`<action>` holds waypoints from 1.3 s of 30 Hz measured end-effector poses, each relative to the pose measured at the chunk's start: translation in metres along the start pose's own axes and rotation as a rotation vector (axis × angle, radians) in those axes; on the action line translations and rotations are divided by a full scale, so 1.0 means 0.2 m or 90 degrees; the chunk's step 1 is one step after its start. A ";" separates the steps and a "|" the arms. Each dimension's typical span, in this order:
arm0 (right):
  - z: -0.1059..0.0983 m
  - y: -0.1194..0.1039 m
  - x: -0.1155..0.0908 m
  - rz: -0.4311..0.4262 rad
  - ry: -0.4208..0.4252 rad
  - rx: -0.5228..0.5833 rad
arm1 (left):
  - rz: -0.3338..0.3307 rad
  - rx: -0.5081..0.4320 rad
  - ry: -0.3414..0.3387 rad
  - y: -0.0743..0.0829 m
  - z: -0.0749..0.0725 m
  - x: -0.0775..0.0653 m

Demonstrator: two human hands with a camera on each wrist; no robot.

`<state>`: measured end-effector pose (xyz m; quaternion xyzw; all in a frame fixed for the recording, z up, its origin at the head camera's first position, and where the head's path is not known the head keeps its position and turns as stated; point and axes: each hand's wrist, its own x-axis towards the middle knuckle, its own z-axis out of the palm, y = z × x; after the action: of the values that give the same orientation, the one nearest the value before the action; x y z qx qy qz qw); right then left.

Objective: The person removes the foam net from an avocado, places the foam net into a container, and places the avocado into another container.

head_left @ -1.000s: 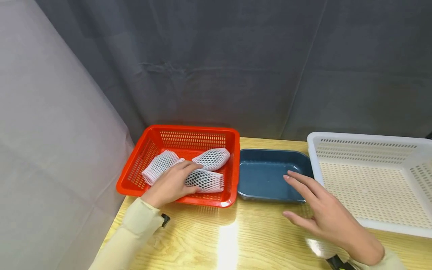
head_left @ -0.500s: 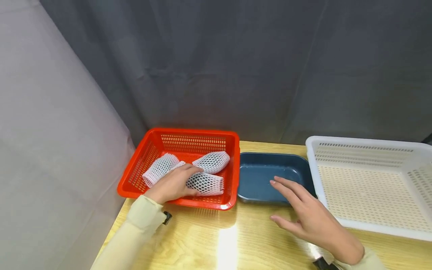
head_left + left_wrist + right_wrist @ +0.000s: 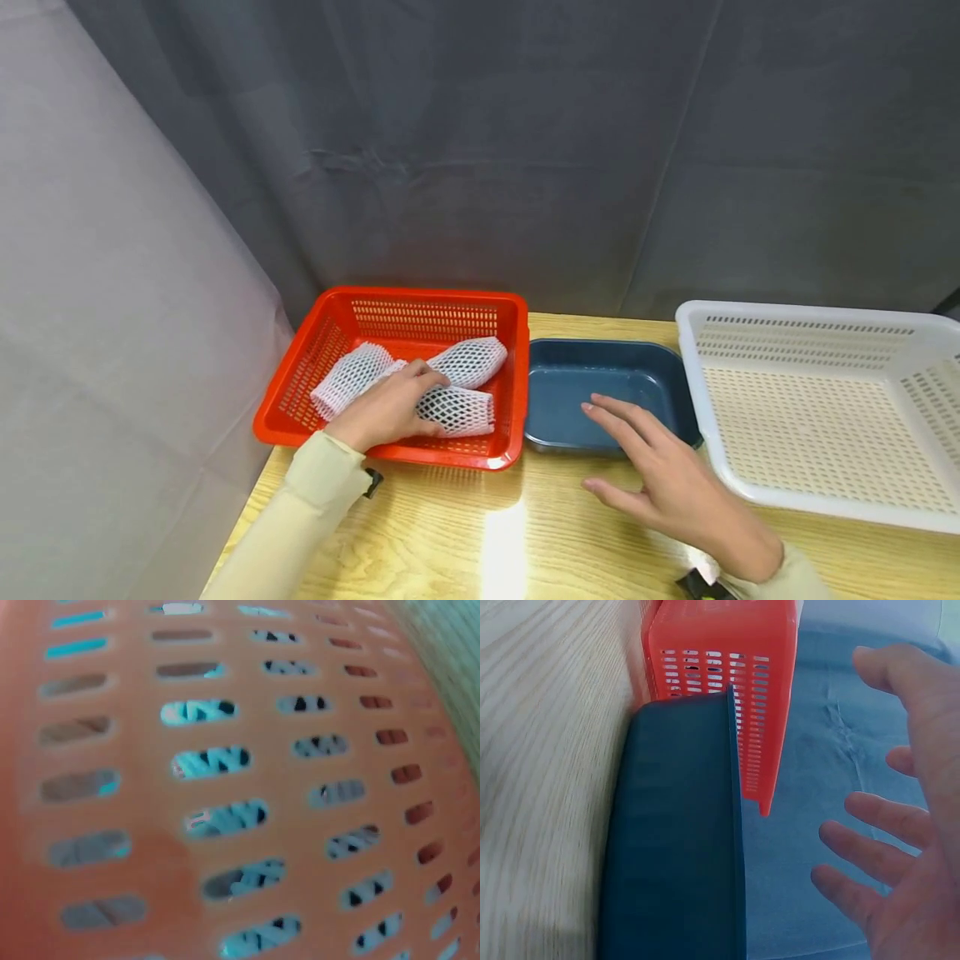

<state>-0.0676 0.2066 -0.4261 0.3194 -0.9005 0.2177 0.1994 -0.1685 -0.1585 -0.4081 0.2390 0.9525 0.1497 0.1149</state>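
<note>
On the tabletop (image 3: 420,533), inside the red slotted basket (image 3: 517,367), the left hand (image 3: 390,412) straddles the front foam-net sleeve (image 3: 461,409), grip unclear; the right hand (image 3: 667,479), holding nothing, spreads its fingers near the blue tray (image 3: 558,408). Lifting could snag loose netting on the neighbouring sleeve (image 3: 472,360). White diamond mesh looks dark between strands.

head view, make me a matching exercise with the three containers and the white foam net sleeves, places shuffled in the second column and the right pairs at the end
Things
1. red slotted plastic basket
2. dark blue rectangular tray
3. white slotted plastic basket
4. white foam net sleeves

Places
A. standing between the two baskets
B. at the right end of the row of containers
C. lying inside a container, next to the left hand
D. at the left end of the row of containers

Pairs: 1-D, 2-A, 3-B, 4-C
</note>
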 end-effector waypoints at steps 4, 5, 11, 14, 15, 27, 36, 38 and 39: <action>0.02 -0.02 0.01 0.008 -0.010 0.009 | -0.002 -0.003 -0.016 0.00 0.01 0.01; 0.02 -0.03 0.01 0.014 -0.013 0.013 | -0.001 -0.006 -0.020 0.00 0.01 0.01; 0.06 -0.05 0.03 0.033 -0.013 0.033 | -0.006 -0.019 -0.054 0.01 0.03 0.03; 0.08 -0.07 0.03 0.033 -0.011 0.034 | -0.002 -0.017 -0.067 0.02 0.03 0.04; 0.09 -0.07 0.03 0.032 -0.010 0.035 | 0.001 -0.018 -0.069 0.01 0.03 0.04; 0.14 -0.09 0.05 0.037 -0.019 0.053 | 0.002 -0.008 -0.063 -0.01 0.07 0.05; 0.16 -0.10 0.05 0.033 -0.023 0.043 | 0.033 -0.011 -0.059 -0.02 0.08 0.06; 0.16 -0.10 0.05 0.032 -0.021 0.041 | 0.035 -0.009 -0.062 -0.02 0.09 0.06; 0.16 -0.10 0.05 0.032 -0.019 0.041 | 0.036 -0.007 -0.064 -0.03 0.09 0.06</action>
<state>-0.0687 0.1711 -0.4414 0.3063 -0.9034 0.2470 0.1702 -0.1756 -0.1530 -0.4280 0.2723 0.9375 0.1460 0.1599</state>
